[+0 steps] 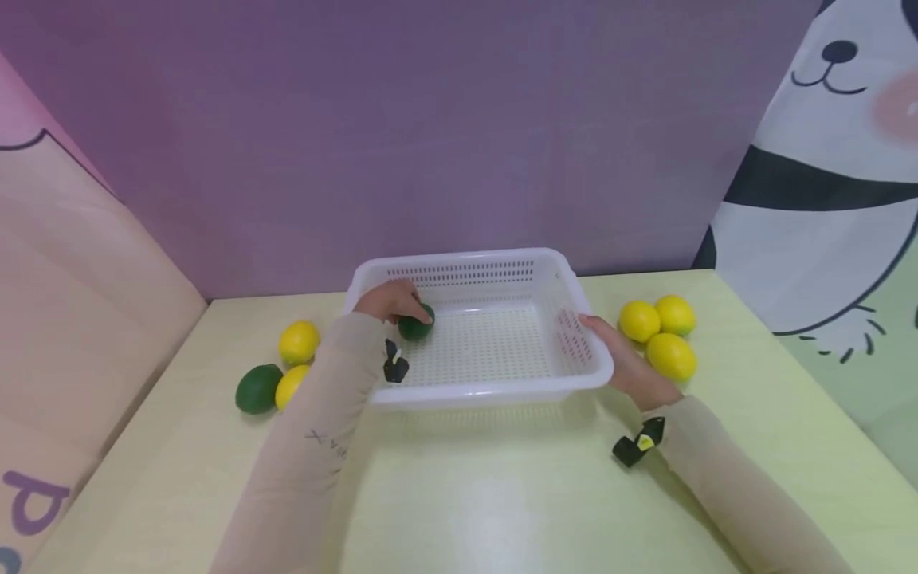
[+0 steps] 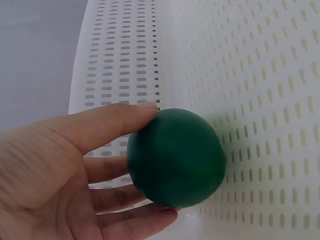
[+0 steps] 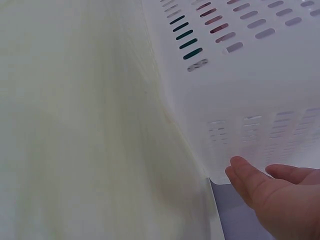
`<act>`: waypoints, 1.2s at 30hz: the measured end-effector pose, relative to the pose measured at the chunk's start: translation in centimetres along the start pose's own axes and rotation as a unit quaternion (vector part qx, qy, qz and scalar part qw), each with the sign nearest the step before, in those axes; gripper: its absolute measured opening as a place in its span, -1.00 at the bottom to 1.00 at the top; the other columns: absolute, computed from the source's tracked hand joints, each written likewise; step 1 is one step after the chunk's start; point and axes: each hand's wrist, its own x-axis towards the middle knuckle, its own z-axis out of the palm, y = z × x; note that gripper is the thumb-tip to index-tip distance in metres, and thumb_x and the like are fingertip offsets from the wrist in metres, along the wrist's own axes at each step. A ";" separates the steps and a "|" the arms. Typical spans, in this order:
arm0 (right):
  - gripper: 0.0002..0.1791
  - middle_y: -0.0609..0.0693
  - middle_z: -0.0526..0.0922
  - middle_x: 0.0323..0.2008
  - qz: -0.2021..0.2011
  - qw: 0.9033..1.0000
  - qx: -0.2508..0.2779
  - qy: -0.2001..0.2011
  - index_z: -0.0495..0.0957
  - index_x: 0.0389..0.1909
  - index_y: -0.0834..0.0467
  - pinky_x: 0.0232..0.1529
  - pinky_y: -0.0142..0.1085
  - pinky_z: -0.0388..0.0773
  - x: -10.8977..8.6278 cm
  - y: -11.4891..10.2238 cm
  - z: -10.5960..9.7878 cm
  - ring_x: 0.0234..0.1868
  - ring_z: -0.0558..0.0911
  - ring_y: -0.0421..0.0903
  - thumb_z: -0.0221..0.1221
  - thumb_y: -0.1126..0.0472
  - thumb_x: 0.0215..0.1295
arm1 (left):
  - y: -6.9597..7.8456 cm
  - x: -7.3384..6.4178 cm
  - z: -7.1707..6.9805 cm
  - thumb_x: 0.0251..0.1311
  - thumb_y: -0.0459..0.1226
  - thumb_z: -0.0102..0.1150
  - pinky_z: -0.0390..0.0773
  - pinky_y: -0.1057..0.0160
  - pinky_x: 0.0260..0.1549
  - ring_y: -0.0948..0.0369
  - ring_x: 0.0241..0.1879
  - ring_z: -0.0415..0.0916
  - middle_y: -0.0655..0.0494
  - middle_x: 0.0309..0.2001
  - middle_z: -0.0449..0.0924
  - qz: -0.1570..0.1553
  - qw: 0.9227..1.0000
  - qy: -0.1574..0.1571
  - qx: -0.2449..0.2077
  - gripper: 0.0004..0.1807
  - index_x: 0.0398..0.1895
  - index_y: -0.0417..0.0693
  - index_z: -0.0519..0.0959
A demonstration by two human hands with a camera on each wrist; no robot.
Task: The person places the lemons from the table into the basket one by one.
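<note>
My left hand (image 1: pixel 390 300) reaches over the left side of a white perforated plastic basket (image 1: pixel 480 392). Between thumb and fingers it grips a smooth, dark green avocado (image 2: pixel 177 160), low inside the basket at the left end. In the left wrist view the thumb lies on the upper side of the fruit and the other fingers curve round below. My right hand (image 1: pixel 620 359) is at the basket's right side, outside its wall. Its extended fingers (image 3: pixel 250 175) lie right at that wall, and pinkish patches show through the slots there in the head view.
Left of the basket, another avocado (image 1: pixel 258 388) lies beside two lemons (image 1: pixel 299 343), one partly behind my left sleeve. Three more lemons (image 1: pixel 670 356) are grouped right of the basket. A purple backdrop (image 1: pixel 459 143) rises behind the pale table (image 1: pixel 466 494).
</note>
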 end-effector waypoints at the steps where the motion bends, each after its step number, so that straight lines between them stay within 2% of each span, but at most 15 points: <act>1: -0.62 -0.05 0.57 -0.08 0.000 1.000 0.001 0.000 0.25 0.18 -0.08 -0.10 -0.26 0.59 0.0 0.0 -0.1 -0.14 0.59 -0.14 -0.44 0.02 0.52 | 0.0 0.0 0.0 0.12 -0.16 0.28 0.51 0.18 -0.14 0.14 -0.24 0.39 -0.04 -0.10 0.48 0.003 1.000 0.002 -0.001 -0.55 0.00 -0.24 0.48; 5: -0.61 -0.05 0.58 -0.08 -0.001 1.000 0.001 -0.003 0.29 0.15 -0.08 -0.10 -0.27 0.59 0.1 0.1 -0.1 -0.14 0.60 -0.15 -0.43 0.02 0.52 | 0.0 -0.1 -0.1 0.17 -0.14 0.23 0.47 0.21 -0.22 0.19 -0.37 0.34 0.03 -0.23 0.45 0.018 1.000 -0.001 -0.009 -0.65 -0.13 -0.22 0.49; 9: -0.59 -0.05 0.58 -0.08 -0.005 1.000 0.002 -0.009 0.31 0.15 -0.08 -0.10 -0.26 0.59 0.0 0.1 -0.1 -0.14 0.60 -0.15 -0.46 0.03 0.52 | 0.0 -0.1 -0.4 0.21 -0.13 0.19 0.50 0.16 -0.08 0.09 -0.22 0.46 -0.01 -0.11 0.46 0.027 0.999 -0.010 -0.021 -0.61 -0.04 -0.23 0.46; 11: -0.57 -0.04 0.59 -0.09 -0.009 1.000 0.002 -0.014 0.30 0.16 -0.07 -0.11 -0.26 0.59 0.0 0.1 -0.1 -0.15 0.61 -0.14 -0.48 0.04 0.52 | 0.0 -0.1 -0.6 0.21 -0.13 0.18 0.48 0.08 0.06 -0.03 0.04 0.43 -0.08 0.07 0.44 0.028 0.999 -0.010 -0.026 -0.51 0.11 -0.24 0.42; 12: -0.57 -0.04 0.59 -0.08 -0.010 1.000 0.005 -0.015 0.30 0.16 -0.07 -0.11 -0.26 0.59 0.0 0.1 0.0 -0.15 0.61 -0.14 -0.49 0.05 0.53 | 0.0 -0.1 -0.6 0.22 -0.13 0.17 0.46 0.06 0.09 -0.06 0.08 0.42 -0.10 0.11 0.43 0.029 0.999 -0.013 -0.030 -0.49 0.14 -0.25 0.41; 17: -0.57 -0.03 0.58 -0.08 -0.010 1.000 0.010 -0.012 0.29 0.17 -0.07 -0.11 -0.25 0.60 -0.1 -0.1 0.1 -0.15 0.61 -0.13 -0.48 0.05 0.53 | 0.0 -0.1 -1.1 0.23 -0.12 0.14 0.44 0.04 0.11 -0.08 0.12 0.40 -0.11 0.18 0.39 0.041 0.998 -0.009 -0.042 -0.46 0.19 -0.23 0.38; 23: -0.60 -0.02 0.55 -0.05 -0.006 1.000 0.005 -0.007 0.22 0.22 -0.09 -0.10 -0.23 0.59 -0.1 -0.1 0.1 -0.14 0.59 -0.12 -0.45 0.03 0.52 | 0.1 -0.3 -1.7 0.24 -0.13 0.15 0.42 0.03 0.13 -0.08 0.14 0.38 -0.10 0.21 0.35 0.046 0.995 0.000 -0.085 -0.49 0.18 -0.21 0.37; 27: -0.60 -0.02 0.54 -0.05 -0.004 1.000 0.004 -0.008 0.23 0.22 -0.10 -0.09 -0.22 0.59 -0.1 0.0 0.1 -0.13 0.58 -0.12 -0.46 0.03 0.52 | 0.2 -0.9 -2.3 0.26 -0.13 0.12 0.42 0.02 0.14 -0.08 0.16 0.38 -0.11 0.24 0.33 0.050 0.995 -0.003 -0.091 -0.51 0.18 -0.20 0.38; 36: -0.58 -0.03 0.55 -0.05 -0.003 1.000 0.013 -0.009 0.24 0.21 -0.09 -0.09 -0.23 0.59 -0.2 -0.1 0.2 -0.13 0.58 -0.12 -0.49 0.04 0.52 | 0.3 -2.7 -4.5 0.33 -0.14 0.03 0.38 0.01 0.18 -0.09 0.22 0.31 -0.16 0.30 0.25 0.064 0.993 0.006 -0.097 -0.45 0.30 -0.20 0.27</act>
